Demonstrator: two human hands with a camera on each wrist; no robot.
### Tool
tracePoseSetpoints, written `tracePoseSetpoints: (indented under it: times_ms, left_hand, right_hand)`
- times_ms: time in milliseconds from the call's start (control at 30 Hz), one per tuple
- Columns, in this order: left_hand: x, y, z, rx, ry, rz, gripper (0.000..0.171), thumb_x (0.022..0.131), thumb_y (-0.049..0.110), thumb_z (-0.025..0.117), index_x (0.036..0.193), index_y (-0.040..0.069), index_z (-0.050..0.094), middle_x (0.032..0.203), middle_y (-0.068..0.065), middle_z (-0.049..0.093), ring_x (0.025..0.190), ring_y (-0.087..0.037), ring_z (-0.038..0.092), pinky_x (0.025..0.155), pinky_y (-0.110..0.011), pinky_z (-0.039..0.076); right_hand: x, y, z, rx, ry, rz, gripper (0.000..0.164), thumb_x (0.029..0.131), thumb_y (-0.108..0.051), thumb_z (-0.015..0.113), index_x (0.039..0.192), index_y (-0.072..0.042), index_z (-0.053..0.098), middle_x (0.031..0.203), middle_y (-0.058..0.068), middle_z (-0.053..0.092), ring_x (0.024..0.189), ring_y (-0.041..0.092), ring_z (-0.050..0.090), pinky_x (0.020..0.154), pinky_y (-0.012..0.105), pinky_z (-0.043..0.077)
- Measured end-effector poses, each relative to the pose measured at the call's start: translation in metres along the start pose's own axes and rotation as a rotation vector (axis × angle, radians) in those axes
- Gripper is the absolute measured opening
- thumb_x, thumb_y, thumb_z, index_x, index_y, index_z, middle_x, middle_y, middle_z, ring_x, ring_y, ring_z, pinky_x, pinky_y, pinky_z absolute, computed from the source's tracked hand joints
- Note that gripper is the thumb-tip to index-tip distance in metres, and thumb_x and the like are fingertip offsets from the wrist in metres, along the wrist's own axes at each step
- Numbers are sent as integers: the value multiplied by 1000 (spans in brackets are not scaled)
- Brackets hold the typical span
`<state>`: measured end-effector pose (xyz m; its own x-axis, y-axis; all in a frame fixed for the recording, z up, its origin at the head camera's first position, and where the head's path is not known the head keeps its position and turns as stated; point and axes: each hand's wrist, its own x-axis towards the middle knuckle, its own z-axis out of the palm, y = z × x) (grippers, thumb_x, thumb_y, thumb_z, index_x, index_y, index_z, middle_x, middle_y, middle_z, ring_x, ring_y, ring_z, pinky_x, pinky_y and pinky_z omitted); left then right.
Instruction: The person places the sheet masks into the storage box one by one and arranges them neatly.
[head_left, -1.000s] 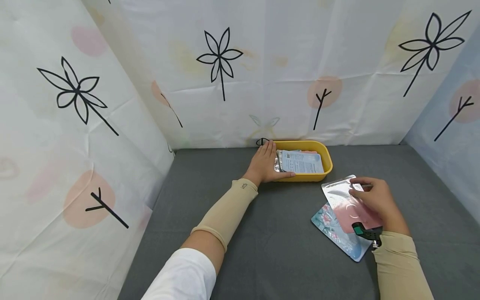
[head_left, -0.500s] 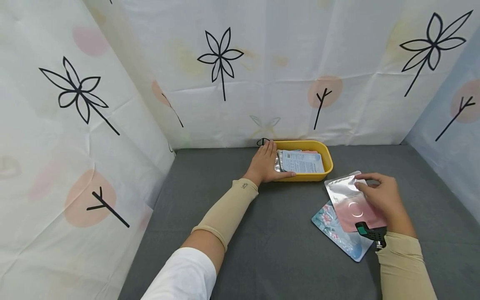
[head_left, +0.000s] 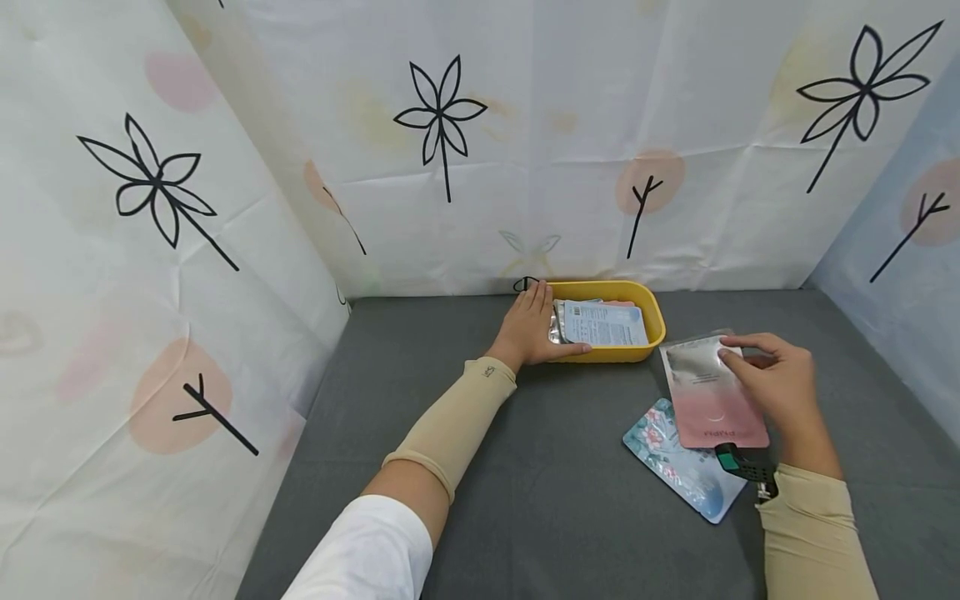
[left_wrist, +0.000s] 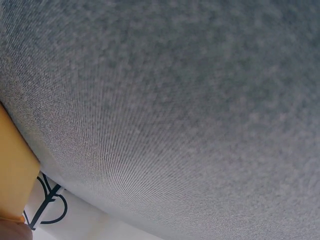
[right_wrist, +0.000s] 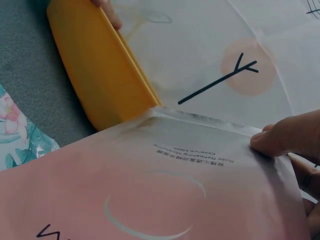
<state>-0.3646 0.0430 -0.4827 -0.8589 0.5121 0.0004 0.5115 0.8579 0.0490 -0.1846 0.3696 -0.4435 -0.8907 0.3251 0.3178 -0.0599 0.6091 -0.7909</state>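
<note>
Between thumb and fingers, my right hand [head_left: 787, 379] pinches the top corner of a sheet mask packet [head_left: 712, 404], silver fading to pink. Its label reads "Rose Refreshing Moisturizing Essence Mask" in the right wrist view, where the packet [right_wrist: 150, 205] is close to the lens. Below it a blue floral packet [head_left: 675, 462] lies on the table, partly covered in the head view. My left hand [head_left: 527, 329] rests on the left end of a yellow tray [head_left: 607, 356], fingers straight over the rim and thumb along the front edge. Several packets [head_left: 606, 325] lie inside the tray.
A grey cloth covers the table [head_left: 450, 533]. White fabric with printed flowers hangs as a wall [head_left: 555, 167] right behind the tray, and more fabric panels stand at left and right. A small black camera mount [head_left: 738, 462] sits on my right wrist.
My right hand has moved slightly away from me and to the right, lifting and turning the pink packet so more of the blue one shows. The left hand and tray stay still.
</note>
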Motion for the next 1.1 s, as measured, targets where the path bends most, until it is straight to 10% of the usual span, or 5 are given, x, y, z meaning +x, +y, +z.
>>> tracePoseSetpoints:
  times_ms: [1100]
  left_hand:
    - [1,-2,3,15,9,1,135,82,100,38,171,5,1,181,-11,0,168,-24,1,137,-39,7]
  right_hand:
    - [19,-22,19,387,481,112,39,91,0,76,130,1,74,103,-12,59,85,-10,68,75,3,53]
